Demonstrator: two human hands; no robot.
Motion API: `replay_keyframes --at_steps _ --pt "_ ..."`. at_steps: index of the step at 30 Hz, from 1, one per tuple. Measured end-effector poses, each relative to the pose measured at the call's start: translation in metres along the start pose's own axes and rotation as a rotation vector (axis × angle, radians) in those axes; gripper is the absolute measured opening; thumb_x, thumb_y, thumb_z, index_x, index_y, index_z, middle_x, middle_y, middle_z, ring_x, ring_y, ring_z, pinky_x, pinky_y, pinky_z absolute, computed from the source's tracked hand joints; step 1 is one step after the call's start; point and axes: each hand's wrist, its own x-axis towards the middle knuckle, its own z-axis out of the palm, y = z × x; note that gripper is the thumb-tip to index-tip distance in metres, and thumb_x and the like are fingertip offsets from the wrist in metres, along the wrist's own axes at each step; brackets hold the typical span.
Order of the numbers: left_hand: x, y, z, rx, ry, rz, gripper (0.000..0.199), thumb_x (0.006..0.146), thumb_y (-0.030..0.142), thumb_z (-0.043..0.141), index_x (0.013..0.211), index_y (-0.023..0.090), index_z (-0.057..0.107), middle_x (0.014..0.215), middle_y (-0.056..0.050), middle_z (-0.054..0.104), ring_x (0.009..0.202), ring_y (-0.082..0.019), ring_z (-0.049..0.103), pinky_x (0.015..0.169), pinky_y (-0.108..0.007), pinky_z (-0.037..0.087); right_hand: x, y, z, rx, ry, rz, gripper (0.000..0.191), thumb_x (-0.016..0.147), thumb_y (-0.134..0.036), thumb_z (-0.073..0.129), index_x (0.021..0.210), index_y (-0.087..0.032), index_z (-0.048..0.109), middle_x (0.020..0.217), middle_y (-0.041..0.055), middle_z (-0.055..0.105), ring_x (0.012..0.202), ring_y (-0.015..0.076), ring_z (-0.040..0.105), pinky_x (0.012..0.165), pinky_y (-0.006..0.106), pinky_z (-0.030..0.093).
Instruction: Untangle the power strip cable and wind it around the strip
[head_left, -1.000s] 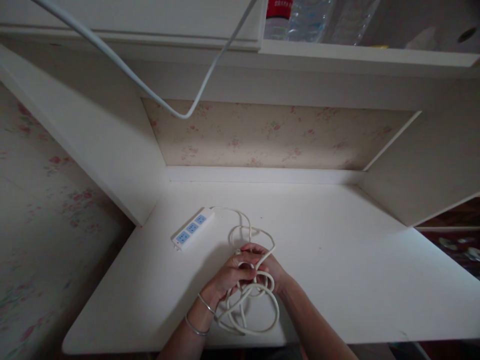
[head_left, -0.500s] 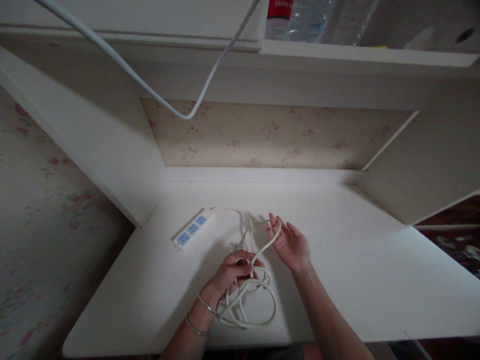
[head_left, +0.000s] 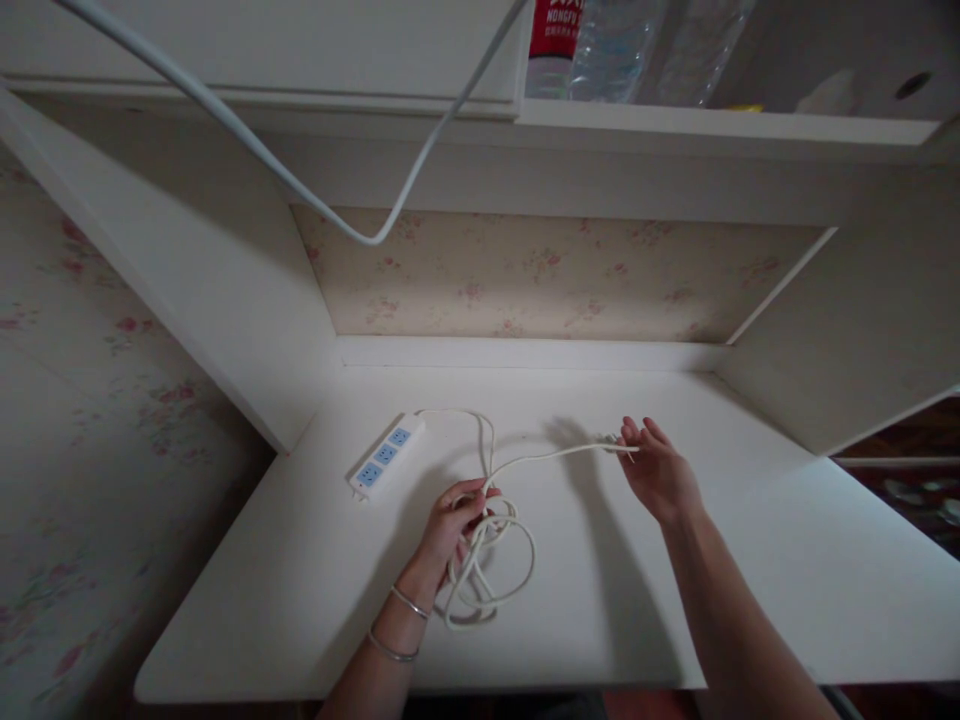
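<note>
A white power strip (head_left: 387, 455) with blue socket faces lies on the white desk at the left. Its cream power cord (head_left: 551, 456) leaves the strip's far end and runs to my left hand (head_left: 452, 525). That hand is closed around the bunched cord, with loose loops hanging by its fingers over the desk. From there, one length stretches right to my right hand (head_left: 664, 475), palm up, the cord hooked over its curled fingers. Close to those fingertips is the cord's plug (head_left: 609, 441), partly hidden.
The white desk (head_left: 750, 560) has side panels left and right and a flowered wall (head_left: 540, 275) behind. Plastic bottles (head_left: 611, 50) stand on the shelf above. A thick white cable (head_left: 300, 190) hangs in front of the upper left.
My right hand has moved right, drawing out a length of cord from the bundle. The loops by my left hand have shrunk and shifted slightly left, and the plug now shows.
</note>
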Motion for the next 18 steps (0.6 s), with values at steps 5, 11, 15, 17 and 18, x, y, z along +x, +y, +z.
replay_keyframes --at_steps 5,11,15,17,18 --pt "0.007 -0.005 -0.002 0.022 0.061 0.116 0.041 0.062 0.036 0.083 0.094 0.015 0.065 0.093 -0.01 0.072 0.065 -0.014 0.064 0.059 -0.023 0.048 0.006 -0.021 -0.033 -0.133 0.133 -0.041 0.032 0.072 -0.007 0.068 0.096 -0.026 0.059 0.093 0.0002 0.068 0.076 0.0099 0.066 0.069 0.022 0.058" --pt "0.008 0.0 0.002 0.071 0.195 0.211 0.041 0.06 0.039 0.082 0.088 0.016 0.065 0.076 -0.004 0.07 0.063 -0.013 0.063 0.056 -0.02 0.044 -0.002 -0.031 -0.06 -0.244 0.152 -0.062 0.034 0.07 -0.014 0.073 0.098 -0.026 0.062 0.1 0.0016 0.068 0.076 0.0131 0.067 0.068 0.027 0.06" --pt "0.008 0.002 0.007 0.109 0.213 0.204 0.045 0.061 0.041 0.081 0.094 0.016 0.064 0.073 -0.003 0.069 0.061 -0.013 0.062 0.054 -0.019 0.041 -0.019 -0.025 -0.051 -0.405 -0.014 0.029 0.031 0.067 -0.026 0.08 0.093 -0.02 0.065 0.101 0.0074 0.068 0.084 0.0197 0.068 0.074 0.03 0.06" --pt "0.008 0.001 0.008 0.079 0.19 0.184 0.043 0.063 0.038 0.079 0.098 0.017 0.063 0.081 -0.005 0.071 0.069 -0.015 0.064 0.06 -0.021 0.044 -0.026 -0.022 -0.042 -0.418 -0.074 0.038 0.027 0.067 -0.027 0.081 0.087 -0.018 0.065 0.093 0.0073 0.069 0.082 0.0183 0.068 0.075 0.027 0.059" --pt "0.008 0.0 0.007 0.059 0.168 0.172 0.042 0.064 0.034 0.078 0.099 0.017 0.062 0.088 -0.006 0.071 0.075 -0.016 0.065 0.063 -0.022 0.045 -0.029 -0.02 -0.036 -0.402 -0.083 0.022 0.025 0.067 -0.028 0.08 0.085 -0.018 0.065 0.09 0.0064 0.069 0.078 0.0163 0.068 0.074 0.025 0.059"
